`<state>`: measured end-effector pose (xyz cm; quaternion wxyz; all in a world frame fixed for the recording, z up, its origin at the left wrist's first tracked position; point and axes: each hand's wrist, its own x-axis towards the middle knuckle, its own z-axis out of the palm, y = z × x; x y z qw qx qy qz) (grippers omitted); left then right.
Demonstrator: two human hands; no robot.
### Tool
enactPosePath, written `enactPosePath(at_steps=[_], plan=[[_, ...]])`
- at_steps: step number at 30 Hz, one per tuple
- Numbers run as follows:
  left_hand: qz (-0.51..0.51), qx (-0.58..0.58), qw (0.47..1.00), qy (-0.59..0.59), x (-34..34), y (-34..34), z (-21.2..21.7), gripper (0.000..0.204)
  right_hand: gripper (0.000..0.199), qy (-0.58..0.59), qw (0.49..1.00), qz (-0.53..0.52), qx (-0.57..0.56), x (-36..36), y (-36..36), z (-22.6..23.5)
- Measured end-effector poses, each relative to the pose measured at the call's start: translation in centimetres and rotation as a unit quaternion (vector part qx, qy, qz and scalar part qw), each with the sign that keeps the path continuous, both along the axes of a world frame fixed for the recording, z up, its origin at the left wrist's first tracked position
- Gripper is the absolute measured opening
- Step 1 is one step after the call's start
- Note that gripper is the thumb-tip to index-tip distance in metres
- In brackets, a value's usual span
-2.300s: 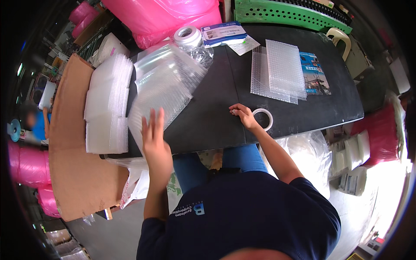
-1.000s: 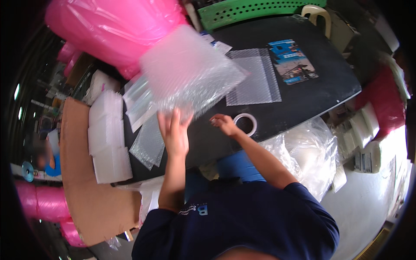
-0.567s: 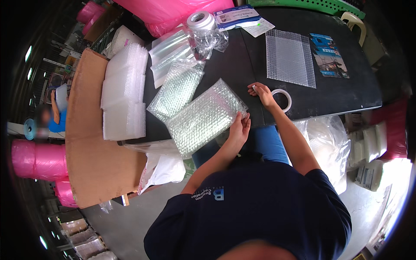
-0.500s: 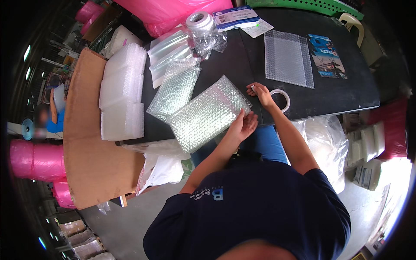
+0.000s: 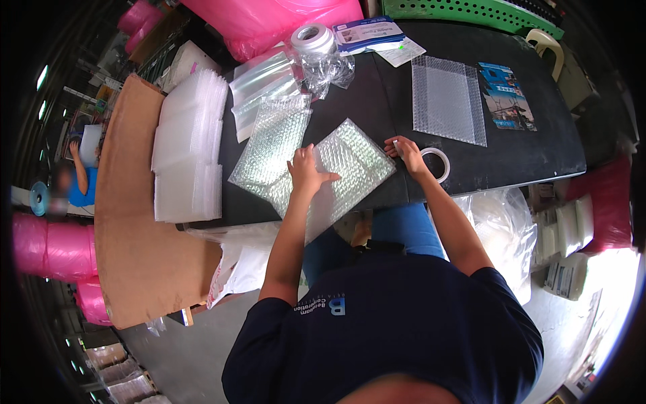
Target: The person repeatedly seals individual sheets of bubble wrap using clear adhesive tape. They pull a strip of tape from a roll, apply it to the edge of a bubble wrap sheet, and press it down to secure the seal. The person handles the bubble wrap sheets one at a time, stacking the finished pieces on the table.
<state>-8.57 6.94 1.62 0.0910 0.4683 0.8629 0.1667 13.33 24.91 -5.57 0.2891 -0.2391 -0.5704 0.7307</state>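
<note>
A bubble-wrap bag (image 5: 350, 168) lies flat at the front of the black table (image 5: 525, 161), partly over its edge. My left hand (image 5: 306, 172) presses flat on its left part with fingers spread. My right hand (image 5: 406, 149) rests beside a roll of clear tape (image 5: 436, 163), fingertips touching the bag's right corner. A second bubble-wrap bag (image 5: 272, 145) lies just left of the first one.
A stack of white foam pouches (image 5: 188, 151) sits at the left on a brown cardboard sheet (image 5: 128, 256). Farther back are clear plastic bags (image 5: 259, 84), a tape roll (image 5: 311, 38), a flat bubble sheet (image 5: 447, 101) and a printed booklet (image 5: 506, 94). Pink plastic rolls (image 5: 276, 17) lie behind. Another person (image 5: 70, 182) is at far left.
The bubble-wrap bag was lifted from the pile, brought down and laid flat at the table's front. My left hand moved from its lower edge onto its top.
</note>
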Motion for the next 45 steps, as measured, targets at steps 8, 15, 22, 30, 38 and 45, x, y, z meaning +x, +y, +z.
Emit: enactPosePath(at_steps=[8,15,22,30,38,45], plan=[[0.008,-0.026,0.999,-0.037,-1.8,-2.2,4.0,0.093,0.034,0.01,1.0,-0.004,-0.003,0.1,-0.1,-0.4],[-0.009,-0.125,0.985,-0.12,-4.4,-2.8,2.9,0.093,0.033,-0.014,1.0,-0.005,0.0,0.1,-0.3,0.4],[-0.062,-0.134,0.984,-0.102,-5.5,-2.0,-0.1,0.09,0.029,-0.01,1.0,-0.022,0.0,0.1,-0.7,1.1],[-0.039,-0.007,0.983,-0.178,-4.8,2.1,-1.9,0.084,0.033,0.045,0.995,-0.046,-0.07,0.1,-0.3,1.3],[-0.132,0.167,0.933,-0.29,5.2,6.2,0.1,0.05,0.031,0.017,0.977,-0.195,0.086,2.0,-1.2,3.2],[-0.204,0.304,0.905,-0.218,15.9,9.1,-0.7,0.024,0.032,-0.045,0.953,-0.264,0.144,3.6,-5.1,3.5]])
